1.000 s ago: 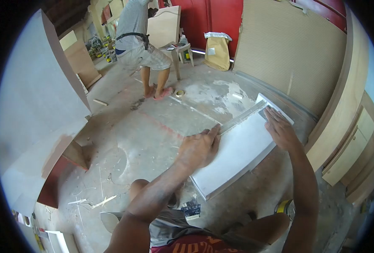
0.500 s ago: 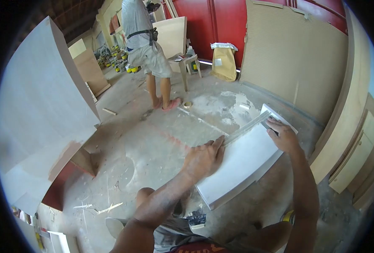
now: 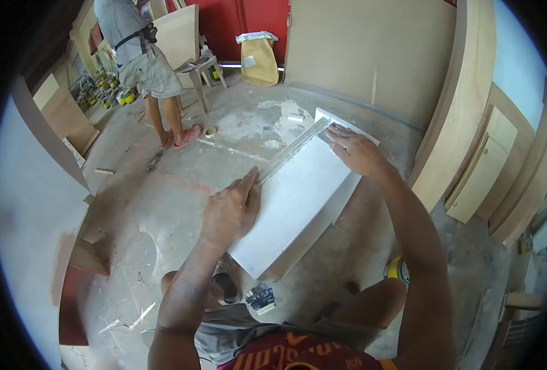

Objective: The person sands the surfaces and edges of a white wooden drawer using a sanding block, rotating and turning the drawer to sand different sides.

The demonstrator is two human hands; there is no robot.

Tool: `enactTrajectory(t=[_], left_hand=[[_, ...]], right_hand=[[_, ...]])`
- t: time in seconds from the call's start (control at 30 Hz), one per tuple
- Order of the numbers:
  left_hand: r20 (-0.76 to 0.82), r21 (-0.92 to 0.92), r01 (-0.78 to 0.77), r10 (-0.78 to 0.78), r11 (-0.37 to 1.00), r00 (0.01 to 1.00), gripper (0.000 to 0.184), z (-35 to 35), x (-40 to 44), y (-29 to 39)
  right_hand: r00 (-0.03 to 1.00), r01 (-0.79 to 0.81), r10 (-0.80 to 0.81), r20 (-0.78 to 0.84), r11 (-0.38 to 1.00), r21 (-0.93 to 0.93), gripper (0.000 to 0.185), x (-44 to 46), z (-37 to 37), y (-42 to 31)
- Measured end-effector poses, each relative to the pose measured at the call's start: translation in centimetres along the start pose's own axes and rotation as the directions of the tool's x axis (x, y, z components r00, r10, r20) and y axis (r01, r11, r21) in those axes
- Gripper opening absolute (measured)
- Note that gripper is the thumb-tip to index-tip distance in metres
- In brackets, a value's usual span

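Observation:
A white painted box-like panel [image 3: 304, 197] lies at a slant on the floor before me, with a greyish strip [image 3: 292, 150] along its far left edge. My left hand [image 3: 231, 206] rests at the near end of that strip, fingers together on the edge; what they may grip is hidden. Near the panel's far end, my right hand [image 3: 357, 148] presses a small dark flat piece [image 3: 324, 137] against the surface beside the strip, its fingers over the piece.
Another person [image 3: 139, 55] stands at the upper left beside a small stool [image 3: 201, 73]. A tape roll [image 3: 210, 132], a paper bag [image 3: 259, 60] and a yellow-labelled can [image 3: 397, 270] are around. A large white cabinet [image 3: 36, 203] stands left, wooden panels [image 3: 480, 166] right.
The view has swung, so the panel and both hands appear further left. My right hand remains near the panel's far end and my left hand at the strip's near end.

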State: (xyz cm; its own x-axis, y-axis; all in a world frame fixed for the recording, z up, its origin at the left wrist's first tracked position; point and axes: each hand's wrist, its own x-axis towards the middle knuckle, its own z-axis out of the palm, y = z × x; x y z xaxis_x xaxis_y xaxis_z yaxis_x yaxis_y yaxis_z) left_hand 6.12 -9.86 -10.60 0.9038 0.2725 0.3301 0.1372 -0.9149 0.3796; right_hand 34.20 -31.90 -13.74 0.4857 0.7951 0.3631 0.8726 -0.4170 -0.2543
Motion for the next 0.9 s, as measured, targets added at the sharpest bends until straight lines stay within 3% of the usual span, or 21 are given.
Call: enactTrajectory(t=[0.03, 0.1, 0.13, 0.17, 0.23, 0.27, 0.33, 0.43, 0.5, 0.6, 0.63, 0.7, 0.77, 0.8, 0.87, 0.9], left_hand=[[0.019, 0.001, 0.018, -0.018, 1.000, 1.000, 0.042, 0.0, -0.4, -0.1], [0.052, -0.015, 0.059, -0.058, 0.998, 0.997, 0.044, -0.2, -0.3, -0.3], [0.094, -0.026, 0.093, -0.090, 0.995, 0.992, 0.047, -0.1, -0.1, -0.3], [0.110, -0.029, 0.077, -0.074, 0.997, 0.991, 0.047, 0.1, -0.1, -0.4], [0.107, -0.112, 0.274, -0.263, 0.955, 0.959, 0.056, 0.2, 0.3, -1.0], [0.116, -0.168, 0.274, -0.257, 0.947, 0.959, 0.064, 0.3, 0.4, -1.1], [0.125, -0.156, 0.234, -0.216, 0.960, 0.968, 0.063, 0.3, 0.6, -1.3], [0.117, -0.172, 0.157, -0.138, 0.972, 0.984, 0.062, 0.6, 0.2, -1.7], [0.159, -0.152, 0.246, -0.222, 0.957, 0.962, 0.058, -0.5, 0.1, -0.3], [0.101, -0.085, 0.167, -0.159, 0.982, 0.982, 0.061, 0.3, 0.4, -0.8], [0.097, -0.088, 0.160, -0.151, 0.983, 0.984, 0.061, 0.6, 0.7, -0.8], [0.084, -0.150, 0.200, -0.189, 0.968, 0.978, 0.060, 0.8, 0.5, -1.0], [0.079, -0.166, 0.193, -0.182, 0.967, 0.980, 0.059, 1.0, 0.5, -1.2], [0.074, -0.183, 0.193, -0.182, 0.964, 0.980, 0.058, 1.0, 0.4, -1.4], [0.056, -0.196, 0.167, -0.159, 0.966, 0.986, 0.057, 1.6, 0.4, -2.2], [0.034, -0.218, 0.143, -0.139, 0.965, 0.990, 0.056, 1.8, 0.4, -2.4]], right_hand=[[0.999, -0.021, 0.022, -0.034, 1.000, 0.007, 0.044, -0.6, 0.9, -0.5], [0.974, 0.179, -0.181, -0.137, 0.984, -0.028, 0.044, -2.1, 6.5, -1.7], [0.976, 0.186, -0.197, -0.092, 0.976, -0.117, 0.046, -4.1, 3.0, -10.4], [0.954, 0.293, -0.298, -0.028, 0.949, -0.115, 0.051, -6.0, 3.2, -14.9], [0.923, 0.382, -0.385, -0.003, 0.916, 0.123, 0.059, -9.5, 3.2, -21.3], [0.917, 0.399, -0.391, -0.080, 0.896, 0.196, 0.057, -10.0, 2.9, -22.4], [0.927, 0.375, -0.372, -0.045, 0.920, 0.117, 0.056, -9.2, 1.8, -19.4], [0.960, 0.274, -0.277, -0.044, 0.960, -0.057, 0.059, -5.4, 3.2, -6.4], [0.995, 0.030, -0.034, -0.095, 0.999, -0.043, 0.063, -3.8, 1.7, -0.3], [0.971, 0.138, -0.158, -0.179, 0.983, -0.118, 0.074, -6.0, 4.2, -3.8], [0.990, 0.132, -0.134, -0.045, 0.991, -0.031, 0.082, -7.0, 4.4, -8.4], [0.944, 0.329, -0.330, -0.005, 0.938, 0.114, 0.091, -10.1, 3.0, -17.4], [0.854, 0.517, -0.516, -0.064, 0.828, 0.217, 0.071, -12.3, 2.7, -22.2], [0.857, 0.513, -0.511, -0.073, 0.830, 0.220, 0.071, -12.4, 3.4, -21.8], [0.748, 0.658, -0.624, -0.227, 0.741, 0.134, 0.050, -11.7, 4.2, -20.6], [0.784, 0.618, -0.601, -0.158, 0.779, 0.106, 0.046, -11.7, 3.4, -19.2]])
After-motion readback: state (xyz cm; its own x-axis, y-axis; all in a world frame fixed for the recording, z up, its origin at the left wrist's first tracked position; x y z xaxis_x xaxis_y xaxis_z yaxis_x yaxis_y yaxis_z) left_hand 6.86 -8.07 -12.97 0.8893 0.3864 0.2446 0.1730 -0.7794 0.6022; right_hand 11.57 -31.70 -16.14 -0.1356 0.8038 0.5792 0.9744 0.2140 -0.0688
